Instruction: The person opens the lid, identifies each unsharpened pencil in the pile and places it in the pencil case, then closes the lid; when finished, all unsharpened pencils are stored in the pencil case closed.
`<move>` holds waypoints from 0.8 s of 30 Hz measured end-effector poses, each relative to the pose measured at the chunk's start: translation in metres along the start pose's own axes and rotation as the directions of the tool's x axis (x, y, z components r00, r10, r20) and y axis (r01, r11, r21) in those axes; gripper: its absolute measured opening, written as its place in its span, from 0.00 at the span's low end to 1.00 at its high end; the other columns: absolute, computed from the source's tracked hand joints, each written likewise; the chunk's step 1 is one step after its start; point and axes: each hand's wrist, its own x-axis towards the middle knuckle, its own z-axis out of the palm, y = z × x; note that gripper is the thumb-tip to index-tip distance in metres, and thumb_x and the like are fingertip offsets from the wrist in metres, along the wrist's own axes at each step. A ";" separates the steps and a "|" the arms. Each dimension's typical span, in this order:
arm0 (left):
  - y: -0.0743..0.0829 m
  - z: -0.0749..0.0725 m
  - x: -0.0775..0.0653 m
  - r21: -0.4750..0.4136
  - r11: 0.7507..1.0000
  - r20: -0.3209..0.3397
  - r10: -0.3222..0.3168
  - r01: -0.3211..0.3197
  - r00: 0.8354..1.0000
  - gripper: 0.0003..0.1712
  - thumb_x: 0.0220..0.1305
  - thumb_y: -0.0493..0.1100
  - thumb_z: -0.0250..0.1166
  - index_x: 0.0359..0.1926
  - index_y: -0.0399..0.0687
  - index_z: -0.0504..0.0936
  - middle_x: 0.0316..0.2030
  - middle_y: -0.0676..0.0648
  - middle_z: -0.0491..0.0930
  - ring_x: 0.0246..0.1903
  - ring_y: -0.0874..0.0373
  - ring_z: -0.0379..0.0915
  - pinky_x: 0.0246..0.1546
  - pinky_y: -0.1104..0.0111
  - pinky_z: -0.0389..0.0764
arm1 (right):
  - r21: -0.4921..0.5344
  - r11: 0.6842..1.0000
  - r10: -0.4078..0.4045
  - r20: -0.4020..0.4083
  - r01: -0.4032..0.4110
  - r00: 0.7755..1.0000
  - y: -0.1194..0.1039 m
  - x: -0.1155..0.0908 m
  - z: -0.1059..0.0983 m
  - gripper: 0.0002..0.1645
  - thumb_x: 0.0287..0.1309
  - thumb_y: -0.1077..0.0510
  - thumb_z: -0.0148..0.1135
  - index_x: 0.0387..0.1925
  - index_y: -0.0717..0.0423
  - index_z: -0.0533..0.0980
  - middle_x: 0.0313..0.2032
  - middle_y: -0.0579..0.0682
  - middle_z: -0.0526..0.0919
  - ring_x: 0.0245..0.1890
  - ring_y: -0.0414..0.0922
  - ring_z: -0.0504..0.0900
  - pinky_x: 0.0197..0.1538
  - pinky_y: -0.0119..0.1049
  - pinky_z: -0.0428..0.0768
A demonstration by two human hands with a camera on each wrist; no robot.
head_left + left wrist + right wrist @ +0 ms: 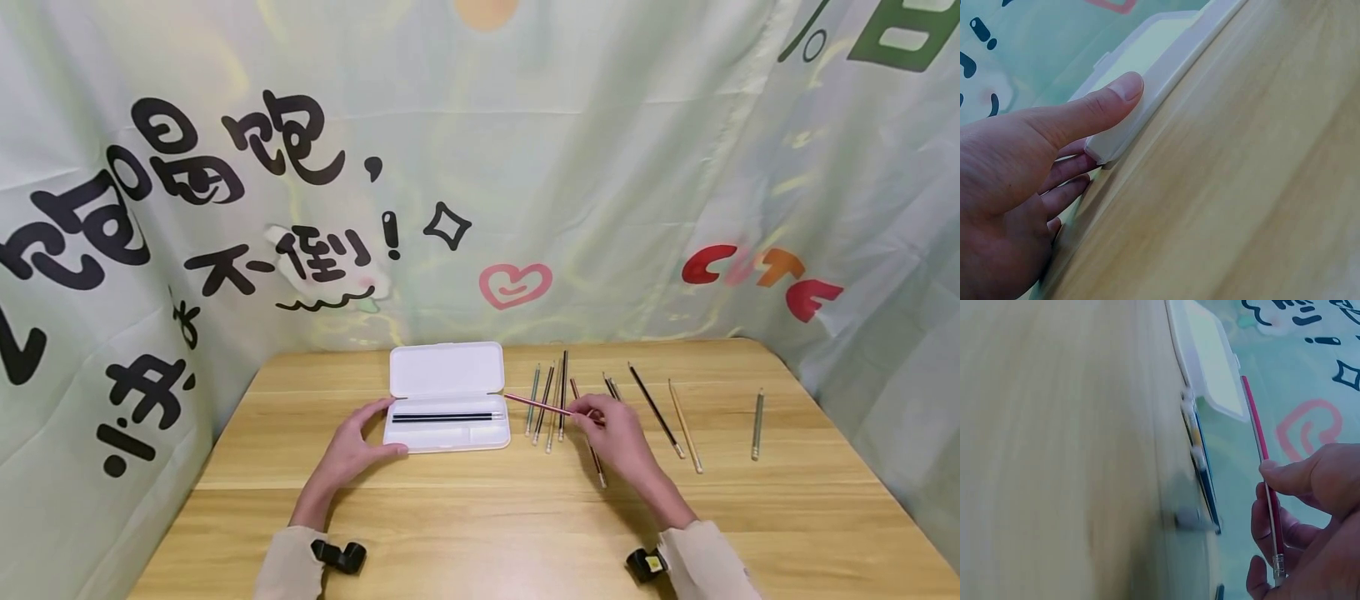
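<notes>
A white pencil case (431, 438) lies on the table with its lid (447, 372) folded open to the back. Inside its tray, dark pencils (442, 417) lie side by side. My left hand (358, 442) holds the case's left end, thumb along the front edge (1129, 106) and fingers at the side. Between thumb and fingers of my right hand (618, 435) is a red pencil (536, 404), raised off the table and pointing left toward the case. In the right wrist view, the red pencil (1255, 415) has its metal-banded end near the palm.
Several loose pencils lie right of the case, among them a teal one (533, 396) and a dark red one (597, 462). Farther right are a black pencil (655, 408), a natural-wood one (685, 425) and a grey-green one (757, 425). A printed curtain (600, 208) hangs behind the wooden table (480, 525).
</notes>
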 end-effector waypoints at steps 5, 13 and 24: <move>-0.001 0.000 0.000 0.007 1.000 -0.001 0.008 -0.008 1.000 0.54 0.46 0.56 0.84 0.73 0.50 0.72 0.73 0.39 0.66 0.73 0.38 0.57 0.72 0.38 0.55 | 0.062 0.998 -0.026 0.027 0.024 0.999 -0.010 0.007 0.017 0.06 0.62 0.69 0.68 0.38 0.56 0.85 0.34 0.49 0.85 0.33 0.44 0.82 0.34 0.33 0.83; 0.000 0.001 0.000 -0.005 1.000 -0.001 0.010 -0.010 1.000 0.53 0.46 0.55 0.85 0.72 0.50 0.72 0.73 0.40 0.67 0.73 0.38 0.57 0.72 0.39 0.55 | 0.107 0.992 -0.073 0.061 0.066 0.995 -0.025 0.025 0.046 0.10 0.62 0.73 0.66 0.38 0.58 0.86 0.35 0.53 0.86 0.32 0.42 0.80 0.33 0.31 0.80; 0.001 0.000 0.000 -0.009 1.000 0.004 -0.007 0.007 1.000 0.53 0.46 0.55 0.85 0.73 0.51 0.72 0.73 0.40 0.67 0.74 0.38 0.56 0.72 0.37 0.54 | 0.161 0.983 -0.096 0.045 0.087 0.994 -0.053 0.052 0.079 0.10 0.62 0.71 0.68 0.36 0.55 0.87 0.37 0.51 0.87 0.38 0.45 0.81 0.42 0.38 0.83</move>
